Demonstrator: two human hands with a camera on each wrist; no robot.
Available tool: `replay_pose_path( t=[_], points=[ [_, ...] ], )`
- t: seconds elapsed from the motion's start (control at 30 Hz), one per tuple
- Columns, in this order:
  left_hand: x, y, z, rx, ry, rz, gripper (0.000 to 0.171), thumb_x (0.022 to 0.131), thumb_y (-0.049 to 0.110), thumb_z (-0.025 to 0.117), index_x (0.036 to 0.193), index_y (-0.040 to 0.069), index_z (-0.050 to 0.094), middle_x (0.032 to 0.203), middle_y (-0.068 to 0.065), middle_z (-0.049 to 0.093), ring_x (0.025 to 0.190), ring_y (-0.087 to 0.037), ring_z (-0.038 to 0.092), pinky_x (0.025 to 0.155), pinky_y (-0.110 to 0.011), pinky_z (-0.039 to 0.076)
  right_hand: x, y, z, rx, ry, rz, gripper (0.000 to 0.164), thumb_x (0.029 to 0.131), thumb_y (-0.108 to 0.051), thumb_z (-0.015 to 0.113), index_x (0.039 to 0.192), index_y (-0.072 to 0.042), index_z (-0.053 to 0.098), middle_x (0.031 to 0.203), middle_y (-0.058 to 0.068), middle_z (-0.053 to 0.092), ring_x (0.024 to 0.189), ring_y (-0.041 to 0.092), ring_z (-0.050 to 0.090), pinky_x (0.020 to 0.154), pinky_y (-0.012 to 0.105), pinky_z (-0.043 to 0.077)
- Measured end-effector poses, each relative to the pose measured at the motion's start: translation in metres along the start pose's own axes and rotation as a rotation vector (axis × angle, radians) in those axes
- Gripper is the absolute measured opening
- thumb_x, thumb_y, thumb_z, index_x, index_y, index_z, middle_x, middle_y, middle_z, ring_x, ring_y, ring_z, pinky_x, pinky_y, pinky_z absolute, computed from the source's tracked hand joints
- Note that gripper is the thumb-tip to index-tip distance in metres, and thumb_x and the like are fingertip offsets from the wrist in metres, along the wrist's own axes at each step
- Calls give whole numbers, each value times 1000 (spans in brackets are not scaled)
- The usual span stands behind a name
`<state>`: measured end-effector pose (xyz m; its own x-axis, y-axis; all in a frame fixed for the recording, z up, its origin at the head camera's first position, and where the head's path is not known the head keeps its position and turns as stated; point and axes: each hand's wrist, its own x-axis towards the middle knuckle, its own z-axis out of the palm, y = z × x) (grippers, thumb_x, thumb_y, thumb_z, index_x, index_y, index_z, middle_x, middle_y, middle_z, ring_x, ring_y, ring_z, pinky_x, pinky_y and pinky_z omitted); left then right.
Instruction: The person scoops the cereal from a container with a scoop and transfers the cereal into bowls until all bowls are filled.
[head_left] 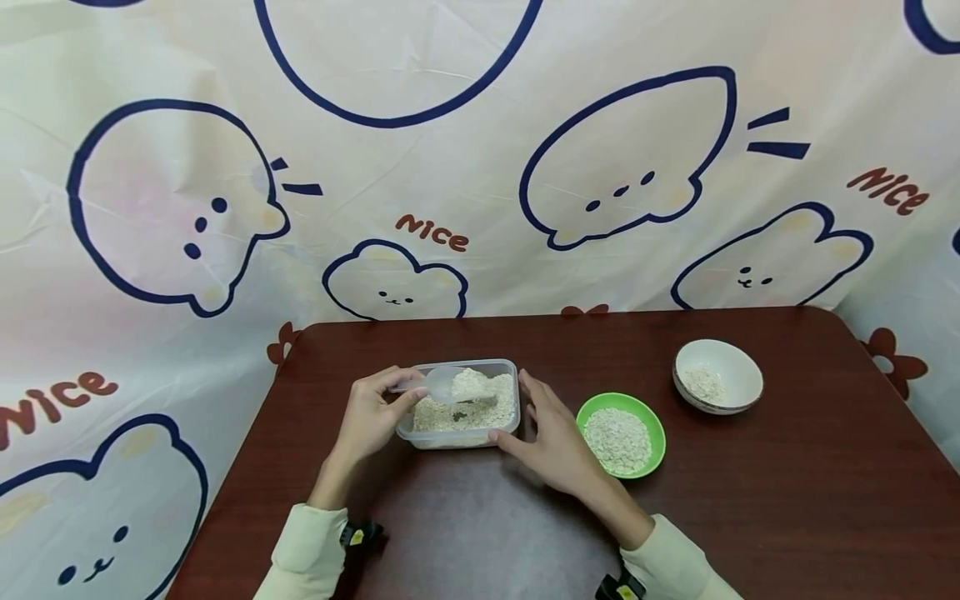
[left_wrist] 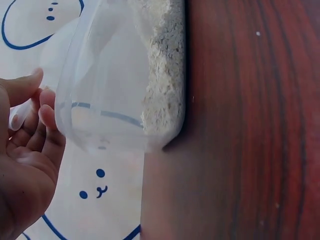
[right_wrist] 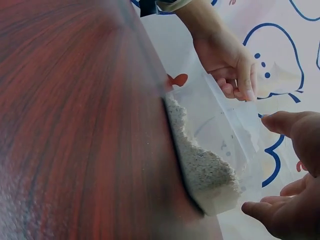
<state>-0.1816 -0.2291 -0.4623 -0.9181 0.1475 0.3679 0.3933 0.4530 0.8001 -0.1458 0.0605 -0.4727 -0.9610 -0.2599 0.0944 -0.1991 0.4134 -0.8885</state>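
Observation:
My left hand (head_left: 375, 410) pinches the handle of a clear plastic scoop (head_left: 441, 385) at the left rim of a clear container (head_left: 512, 417). Pale oat flakes (head_left: 435, 417) lie inside the container, and the scoop's head, heaped with flakes, is over them. On the container's right side my right hand (head_left: 553, 437) has its fingers spread, with the thumb near the front corner. From the right wrist view, the fingertips (right_wrist: 252, 207) of that hand are right at the container's end wall. The left wrist view shows the flakes piled unevenly behind the see-through wall.
A green bowl (head_left: 658, 423) with flakes stands just right of my right hand. Farther back on the right is a white bowl (head_left: 738, 375) holding some flakes. A patterned sheet (head_left: 480, 167) hangs behind the brown table (head_left: 810, 467).

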Motion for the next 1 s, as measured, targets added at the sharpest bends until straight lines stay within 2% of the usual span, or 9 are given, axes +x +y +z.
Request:
replay_pose_path(
  t=[0.1,0.37,0.6,0.87,1.0],
  points=[
    [-3,-1,-2,-21,25,-3,12,95,2,80,107,6,79,78,-5,65,60,-18,61,54,-24,49,-1,-1,-3,-1,-14,10,102,92,-31,88,169,-4,27,172,12,37,156,29,44,117,38,47],
    [-7,-1,-6,-57,97,30,10,95,-2,79,103,4,78,79,-8,66,62,-6,59,51,-23,47,-3,-6,-13,-34,-15,-14,101,92,-34,87,168,-3,28,173,13,36,155,32,45,117,40,48],
    [-7,2,-7,-61,108,49,9,95,-3,78,102,2,78,80,-9,65,64,-5,61,54,-20,49,-6,-8,-21,-49,4,-32,99,91,-30,88,167,-4,31,171,14,38,151,36,51,116,43,49],
    [-2,9,-1,-87,109,29,7,96,0,77,102,4,77,79,-4,61,62,-8,57,53,-23,47,-8,-5,-30,-62,32,-56,97,91,-28,89,167,-5,34,169,16,40,151,37,50,115,45,50],
    [2,13,4,-126,99,60,8,96,-2,77,101,4,77,76,-5,59,60,-10,55,52,-23,46,-9,-4,-35,-70,45,-63,97,91,-29,89,166,-4,34,169,17,41,151,38,50,115,45,50]
  ],
)
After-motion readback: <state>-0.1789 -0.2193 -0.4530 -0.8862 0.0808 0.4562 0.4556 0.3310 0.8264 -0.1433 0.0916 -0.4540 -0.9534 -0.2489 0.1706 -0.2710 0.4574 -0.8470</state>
